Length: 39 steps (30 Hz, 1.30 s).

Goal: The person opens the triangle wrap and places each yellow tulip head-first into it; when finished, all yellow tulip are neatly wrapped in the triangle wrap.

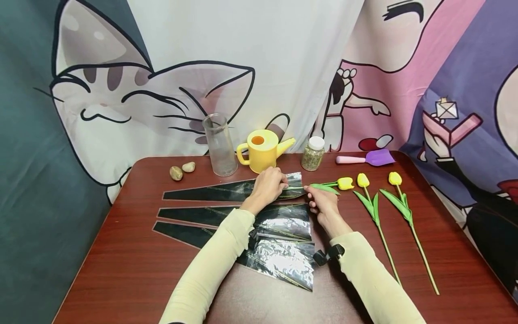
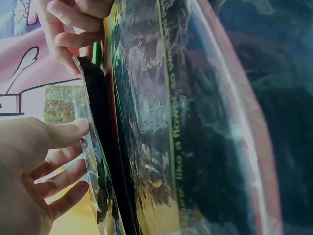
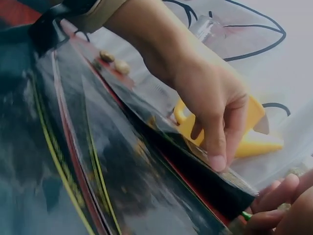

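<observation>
My left hand [image 1: 268,185] pinches the upper film at the wide end of the farthest flower sleeve [image 1: 210,191], a tapered black and clear plastic one. The left wrist view shows the film lifted, with a dark gap beneath it. My right hand [image 1: 325,203] has its fingers curled at the same open end, seemingly pinching the stem of a yellow artificial tulip [image 1: 345,183]. A bit of green [image 3: 246,214] shows beside those fingers, close to the sleeve's corner; the exact grip is partly hidden. The tulip's bloom points right, outside the sleeve.
Two more sleeves [image 1: 283,220] lie nearer me. Two tulips [image 1: 378,225] [image 1: 413,229] lie at the right. Along the back are two stones [image 1: 176,173], a clear vase [image 1: 220,148], a yellow watering can [image 1: 263,150], a white-lidded jar [image 1: 313,155] and a purple trowel [image 1: 379,157].
</observation>
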Tool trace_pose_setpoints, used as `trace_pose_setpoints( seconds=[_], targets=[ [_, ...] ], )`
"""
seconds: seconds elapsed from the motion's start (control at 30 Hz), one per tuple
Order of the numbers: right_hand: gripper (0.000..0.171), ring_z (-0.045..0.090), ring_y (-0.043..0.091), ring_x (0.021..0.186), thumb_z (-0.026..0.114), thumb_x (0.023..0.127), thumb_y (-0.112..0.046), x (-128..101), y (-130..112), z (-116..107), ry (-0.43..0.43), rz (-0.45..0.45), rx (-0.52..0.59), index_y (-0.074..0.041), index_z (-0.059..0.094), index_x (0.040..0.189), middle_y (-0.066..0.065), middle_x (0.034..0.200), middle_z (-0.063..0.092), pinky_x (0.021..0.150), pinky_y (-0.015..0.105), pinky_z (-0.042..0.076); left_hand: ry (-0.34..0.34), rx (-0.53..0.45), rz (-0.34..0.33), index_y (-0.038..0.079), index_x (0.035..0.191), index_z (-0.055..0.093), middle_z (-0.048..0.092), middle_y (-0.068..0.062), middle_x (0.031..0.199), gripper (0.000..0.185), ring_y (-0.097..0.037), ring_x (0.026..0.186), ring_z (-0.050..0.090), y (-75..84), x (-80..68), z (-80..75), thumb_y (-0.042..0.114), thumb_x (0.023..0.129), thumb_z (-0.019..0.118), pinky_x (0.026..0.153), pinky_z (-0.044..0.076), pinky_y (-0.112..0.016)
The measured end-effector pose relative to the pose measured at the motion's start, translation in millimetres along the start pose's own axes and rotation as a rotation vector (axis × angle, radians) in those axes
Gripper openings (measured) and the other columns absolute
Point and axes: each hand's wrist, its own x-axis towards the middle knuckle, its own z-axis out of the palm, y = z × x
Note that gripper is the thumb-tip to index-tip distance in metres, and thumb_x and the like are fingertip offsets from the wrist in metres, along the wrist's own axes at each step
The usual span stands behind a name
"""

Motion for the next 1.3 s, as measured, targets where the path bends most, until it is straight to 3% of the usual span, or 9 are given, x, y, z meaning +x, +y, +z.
trace_pose_setpoints(
  seconds=[0.1, 0.2, 0.33, 0.47, 0.63, 0.77, 0.97, 1.13, 1.3],
  targets=[
    [0.014, 0.041, 0.001, 0.041, 0.070, 0.090, -0.013, 2.4, -6.2, -11.6, -0.055, -0.093, -0.101, -0.002, 0.071, 0.099, -0.006, 0.060, 0.055, 0.038, 0.016, 0.031, 0.000, -0.002, 0.003, 0.021, 0.092, 0.080, 0.062, 0.005, 0.089, 0.009, -0.018, 0.089, 0.058, -0.9, 0.2, 0.1, 0.026, 0.091, 0.072, 0.082, 0.048, -0.033],
    [0.028, 0.045, 0.003, 0.044, 0.070, 0.091, -0.019, 7.8, -18.7, -29.2, -0.120, -0.265, -0.277, 0.001, 0.069, 0.112, 0.003, 0.066, 0.062, 0.040, 0.018, 0.035, 0.000, 0.000, 0.002, 0.021, 0.092, 0.079, 0.062, 0.005, 0.089, 0.009, -0.018, 0.089, 0.058, -1.8, 0.5, -0.2, 0.026, 0.091, 0.072, 0.082, 0.048, -0.033],
    [0.025, 0.052, 0.009, 0.053, 0.072, 0.091, -0.026, 16.2, -39.2, -54.1, -0.148, -0.562, -0.622, -0.005, 0.073, 0.105, 0.011, 0.076, 0.067, 0.045, 0.022, 0.041, -0.003, 0.005, -0.001, 0.022, 0.092, 0.079, 0.062, 0.005, 0.088, 0.009, -0.017, 0.089, 0.057, -2.6, 0.1, -0.3, 0.026, 0.092, 0.071, 0.082, 0.048, -0.032],
    [0.012, 0.056, 0.013, 0.062, 0.073, 0.090, -0.026, 25.1, -58.0, -72.2, -0.113, -0.851, -0.942, -0.015, 0.075, 0.094, -0.001, 0.075, 0.068, 0.052, 0.024, 0.041, 0.000, 0.001, 0.002, 0.022, 0.092, 0.079, 0.062, 0.005, 0.088, 0.009, -0.017, 0.088, 0.057, -2.5, 0.0, 0.1, 0.026, 0.092, 0.071, 0.081, 0.048, -0.032],
    [0.005, 0.058, 0.020, 0.075, 0.078, 0.083, -0.011, 42.2, -69.1, -84.2, -0.228, -1.142, -1.128, -0.013, 0.074, 0.086, -0.004, 0.077, 0.069, 0.067, 0.034, 0.041, 0.012, -0.001, -0.003, 0.022, 0.091, 0.079, 0.061, 0.005, 0.087, 0.009, -0.017, 0.088, 0.057, -2.4, 0.3, 0.7, 0.026, 0.091, 0.072, 0.081, 0.048, -0.032],
    [0.011, 0.056, 0.027, 0.091, 0.082, 0.077, -0.008, 53.8, -65.3, -91.8, -0.307, -1.242, -1.219, -0.013, 0.076, 0.083, -0.002, 0.083, 0.070, 0.077, 0.043, 0.034, 0.002, -0.002, -0.006, 0.022, 0.091, 0.079, 0.061, 0.006, 0.088, 0.009, -0.017, 0.088, 0.057, -2.2, -0.7, 1.8, 0.027, 0.091, 0.072, 0.081, 0.048, -0.032],
    [0.012, 0.053, 0.025, 0.092, 0.085, 0.073, -0.014, 61.9, -59.7, -96.2, -0.274, -1.338, -1.359, -0.016, 0.076, 0.080, -0.002, 0.083, 0.070, 0.082, 0.050, 0.031, -0.002, -0.005, -0.008, 0.022, 0.092, 0.079, 0.061, 0.006, 0.088, 0.009, -0.017, 0.089, 0.057, -1.2, -1.4, 2.4, 0.028, 0.091, 0.072, 0.081, 0.048, -0.033],
    [0.013, 0.053, 0.028, 0.091, 0.086, 0.071, -0.011, 64.5, -61.4, -95.7, -0.286, -1.390, -1.380, -0.013, 0.076, 0.079, 0.000, 0.082, 0.070, 0.086, 0.055, 0.030, 0.002, -0.002, -0.007, 0.022, 0.092, 0.079, 0.061, 0.006, 0.088, 0.009, -0.017, 0.088, 0.057, -1.8, -1.0, 1.5, 0.027, 0.092, 0.071, 0.080, 0.048, -0.032],
    [0.014, 0.053, 0.026, 0.089, 0.086, 0.070, -0.010, 64.9, -62.0, -95.1, -0.301, -1.386, -1.396, -0.014, 0.076, 0.078, -0.001, 0.081, 0.070, 0.089, 0.057, 0.028, -0.001, -0.004, -0.003, 0.023, 0.092, 0.079, 0.061, 0.006, 0.088, 0.009, -0.016, 0.088, 0.057, -2.5, -0.7, 0.4, 0.027, 0.091, 0.071, 0.079, 0.048, -0.031]
  ],
)
